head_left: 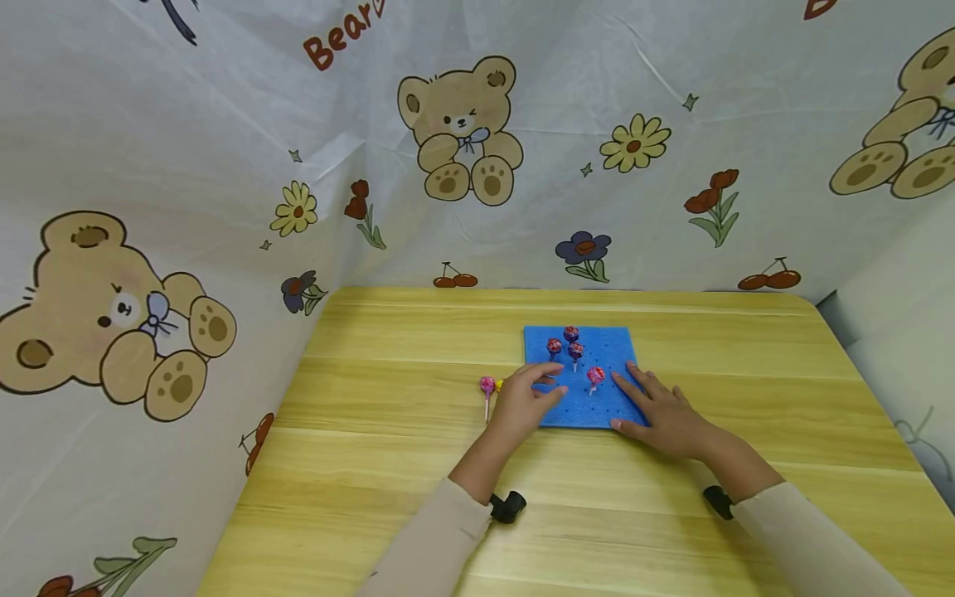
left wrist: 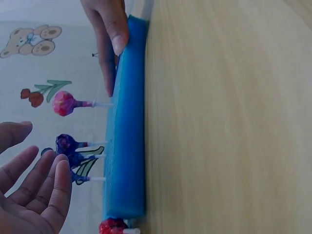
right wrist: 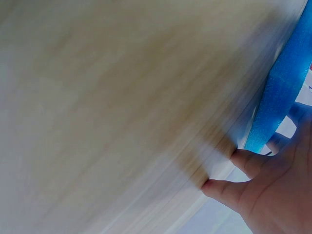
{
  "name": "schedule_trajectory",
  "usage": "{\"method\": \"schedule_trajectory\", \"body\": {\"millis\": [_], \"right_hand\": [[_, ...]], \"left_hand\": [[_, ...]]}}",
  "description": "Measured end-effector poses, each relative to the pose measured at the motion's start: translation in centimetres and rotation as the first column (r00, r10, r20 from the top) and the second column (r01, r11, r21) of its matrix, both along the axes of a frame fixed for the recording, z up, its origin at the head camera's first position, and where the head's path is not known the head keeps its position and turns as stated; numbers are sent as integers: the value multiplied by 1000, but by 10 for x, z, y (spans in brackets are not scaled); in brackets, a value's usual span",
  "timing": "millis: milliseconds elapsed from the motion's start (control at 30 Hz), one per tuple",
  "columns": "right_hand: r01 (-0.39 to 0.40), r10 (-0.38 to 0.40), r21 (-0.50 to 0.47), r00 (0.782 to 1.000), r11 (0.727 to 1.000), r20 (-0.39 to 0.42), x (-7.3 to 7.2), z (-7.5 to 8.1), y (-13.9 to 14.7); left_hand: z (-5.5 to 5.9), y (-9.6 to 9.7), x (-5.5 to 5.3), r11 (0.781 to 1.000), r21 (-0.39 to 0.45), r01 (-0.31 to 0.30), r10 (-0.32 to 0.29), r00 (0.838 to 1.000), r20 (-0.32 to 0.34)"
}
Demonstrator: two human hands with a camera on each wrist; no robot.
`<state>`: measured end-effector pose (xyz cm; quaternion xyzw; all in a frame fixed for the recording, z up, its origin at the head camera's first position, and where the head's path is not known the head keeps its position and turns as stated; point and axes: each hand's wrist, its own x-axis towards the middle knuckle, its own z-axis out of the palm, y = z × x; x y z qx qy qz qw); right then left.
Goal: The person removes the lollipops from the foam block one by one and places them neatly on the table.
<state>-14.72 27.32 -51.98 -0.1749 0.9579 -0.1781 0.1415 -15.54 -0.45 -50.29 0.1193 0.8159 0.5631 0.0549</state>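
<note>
Four wrapped lollipops [head_left: 575, 351] stand in a blue foam block [head_left: 613, 342], lower middle of the frame.
Leftmost, a loose pink lollipop [head_left: 487, 385] lies on the wooden table [head_left: 373, 497]; it looks light, its wrapper perhaps slippery, its candy head brittle, so the stiff stick seems the best hold. Next, the left hand [head_left: 521, 405] hovers over the block's left part, fingers spread, pinching nothing. The foam is probably light and soft, best steadied by its sides; at its right edge the right hand [head_left: 667, 421] rests, fingers spread.
</note>
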Motion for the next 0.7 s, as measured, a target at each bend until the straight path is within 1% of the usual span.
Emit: {"method": "schedule_trajectory", "body": {"millis": [67, 233, 333, 467, 700], "right_hand": [[-1, 1, 0, 1000, 1000, -2, 0, 0, 0], [-3, 3, 1, 1000, 1000, -10, 0, 0, 0], [-4, 4, 5, 1000, 1000, -11, 0, -1, 0], [-5, 5, 7, 1000, 1000, -11, 0, 0, 0], [-4, 5, 8, 1000, 1000, -11, 0, 0, -1]], "left_hand": [[-1, 4, 0, 1000, 6, 1, -1, 1000, 0], [-5, 16, -1, 1000, -17, -9, 10, 1000, 2], [-8, 22, -3, 1000, -11, -9, 9, 1000, 2], [-9, 28, -6, 1000, 3, 0, 0, 1000, -17], [-11, 40, -13, 1000, -30, 4, -5, 1000, -25]]}}
